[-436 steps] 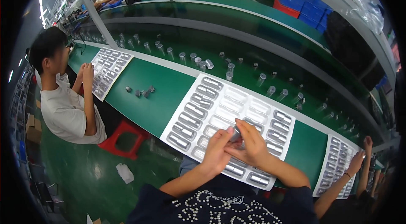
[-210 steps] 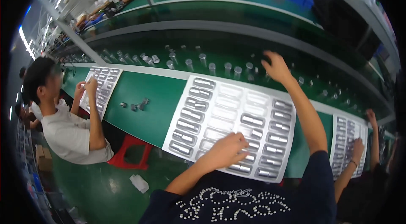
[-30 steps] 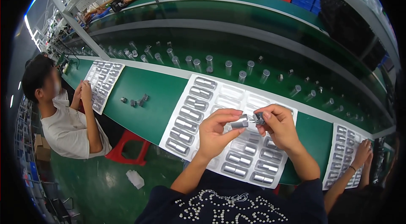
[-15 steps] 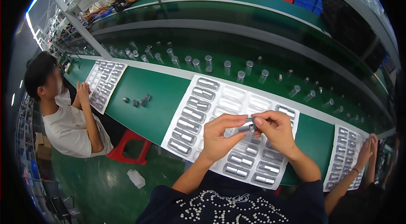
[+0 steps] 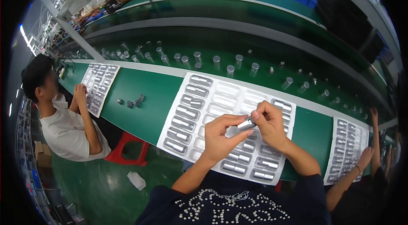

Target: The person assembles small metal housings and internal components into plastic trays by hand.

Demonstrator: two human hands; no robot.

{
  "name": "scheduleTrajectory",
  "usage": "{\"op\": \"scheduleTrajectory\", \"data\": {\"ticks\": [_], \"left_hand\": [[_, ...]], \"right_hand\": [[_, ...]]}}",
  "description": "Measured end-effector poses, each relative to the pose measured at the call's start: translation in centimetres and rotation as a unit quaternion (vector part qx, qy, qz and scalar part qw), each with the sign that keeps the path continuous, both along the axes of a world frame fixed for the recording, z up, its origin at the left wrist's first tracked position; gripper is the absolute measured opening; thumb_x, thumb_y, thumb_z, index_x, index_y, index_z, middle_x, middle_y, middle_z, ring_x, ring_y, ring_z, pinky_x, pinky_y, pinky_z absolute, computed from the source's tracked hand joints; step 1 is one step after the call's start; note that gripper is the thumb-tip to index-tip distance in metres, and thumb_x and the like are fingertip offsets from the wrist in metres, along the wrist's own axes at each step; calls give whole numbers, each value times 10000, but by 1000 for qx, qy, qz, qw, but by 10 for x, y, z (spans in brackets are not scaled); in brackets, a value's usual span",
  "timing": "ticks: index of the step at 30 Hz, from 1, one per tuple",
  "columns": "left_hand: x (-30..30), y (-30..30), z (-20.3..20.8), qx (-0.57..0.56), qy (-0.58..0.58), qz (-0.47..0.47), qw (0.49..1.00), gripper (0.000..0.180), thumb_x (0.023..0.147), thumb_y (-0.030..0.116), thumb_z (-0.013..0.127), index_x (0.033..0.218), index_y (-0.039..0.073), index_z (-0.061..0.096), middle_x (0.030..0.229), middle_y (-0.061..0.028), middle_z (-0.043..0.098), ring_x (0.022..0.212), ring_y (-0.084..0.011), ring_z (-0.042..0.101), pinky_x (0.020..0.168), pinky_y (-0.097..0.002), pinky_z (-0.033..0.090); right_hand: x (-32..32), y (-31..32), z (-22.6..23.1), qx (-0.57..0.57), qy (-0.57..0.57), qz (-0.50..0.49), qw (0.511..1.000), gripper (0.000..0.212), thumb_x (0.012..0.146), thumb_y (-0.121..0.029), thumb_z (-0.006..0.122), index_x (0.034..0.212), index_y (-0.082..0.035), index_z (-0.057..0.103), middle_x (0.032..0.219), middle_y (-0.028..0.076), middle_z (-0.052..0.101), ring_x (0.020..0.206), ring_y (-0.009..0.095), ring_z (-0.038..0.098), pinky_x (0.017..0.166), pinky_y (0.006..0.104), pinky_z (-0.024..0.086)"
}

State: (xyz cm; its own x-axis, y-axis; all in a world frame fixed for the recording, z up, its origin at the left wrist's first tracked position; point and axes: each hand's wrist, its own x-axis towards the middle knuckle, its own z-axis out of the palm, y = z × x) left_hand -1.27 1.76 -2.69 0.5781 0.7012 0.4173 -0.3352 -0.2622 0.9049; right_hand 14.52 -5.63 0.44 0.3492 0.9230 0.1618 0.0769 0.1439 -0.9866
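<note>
My left hand (image 5: pixel 220 138) holds a silver metal cylinder (image 5: pixel 245 125) between thumb and fingers, above the white plastic tray (image 5: pixel 224 97). At the cylinder's upper right end, the fingertips of my right hand (image 5: pixel 271 127) are pinched together and touch it. Whether they grip a separate small part there is hidden. Silver cylinders (image 5: pixel 184 111) lie in the tray's left column, and more (image 5: pixel 264 175) fill pockets nearest me. Several pockets at the top middle hold nothing.
Beyond the tray, several cylinders (image 5: pixel 239 60) stand on a green surface. Small dark metal parts (image 5: pixel 134 102) lie on the green table to the left. Co-workers sit on both sides with similar trays (image 5: pixel 101 81). A red stool (image 5: pixel 127 148) stands at lower left.
My right fingers have moved up around the cylinder's end, and its dark end no longer shows. The right co-worker's one hand now reaches farther out. The whole view has shifted slightly.
</note>
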Motion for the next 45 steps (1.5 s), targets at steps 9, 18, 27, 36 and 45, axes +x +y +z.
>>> {"op": "scheduleTrajectory", "data": {"ticks": [9, 18, 27, 36, 45], "left_hand": [[12, -12, -7, 8, -44, 29, 999, 420, 691, -150, 783, 1060, -15, 637, 1091, -194, 664, 1058, -264, 645, 884, -349, 541], [11, -3, -9, 113, -125, 28, 985, 467, 622, -131, 818, 1031, 16, 649, 1031, -172, 701, 948, -258, 653, 809, -337, 538], [17, 10, -12, 77, 23, 98, 992, 284, 728, -31, 775, 995, 2, 685, 1026, -132, 726, 935, -280, 683, 844, -349, 536], [20, -23, -18, 230, 277, -142, 922, 385, 816, 225, 741, 1151, 55, 654, 1231, -138, 534, 1119, -339, 495, 943, -398, 460], [19, -22, -51, 269, 299, -77, 912, 232, 767, 133, 676, 962, 9, 647, 1066, -161, 589, 985, -353, 546, 854, -425, 452]], "right_hand": [[-13, -5, -7, -68, 302, -20, 951, 302, 1007, -315, 568, 800, -120, 469, 746, -45, 487, 659, 29, 423, 585, 218, 366], [-25, -11, -12, -121, 461, 150, 866, 413, 976, -562, 497, 988, -149, 505, 923, -22, 530, 800, 62, 471, 714, 250, 416], [10, 15, -12, -49, 177, 65, 981, 245, 878, -58, 713, 1078, 0, 584, 952, 31, 628, 838, 79, 607, 677, 248, 521], [114, 102, -37, -165, -525, -140, 823, 338, 730, -211, 799, 993, -40, 672, 898, 147, 655, 823, 318, 654, 718, 385, 529], [87, 165, 20, -261, -514, -36, 817, 320, 791, -279, 662, 1006, -49, 715, 1067, 231, 668, 991, 383, 639, 823, 460, 514]]}}
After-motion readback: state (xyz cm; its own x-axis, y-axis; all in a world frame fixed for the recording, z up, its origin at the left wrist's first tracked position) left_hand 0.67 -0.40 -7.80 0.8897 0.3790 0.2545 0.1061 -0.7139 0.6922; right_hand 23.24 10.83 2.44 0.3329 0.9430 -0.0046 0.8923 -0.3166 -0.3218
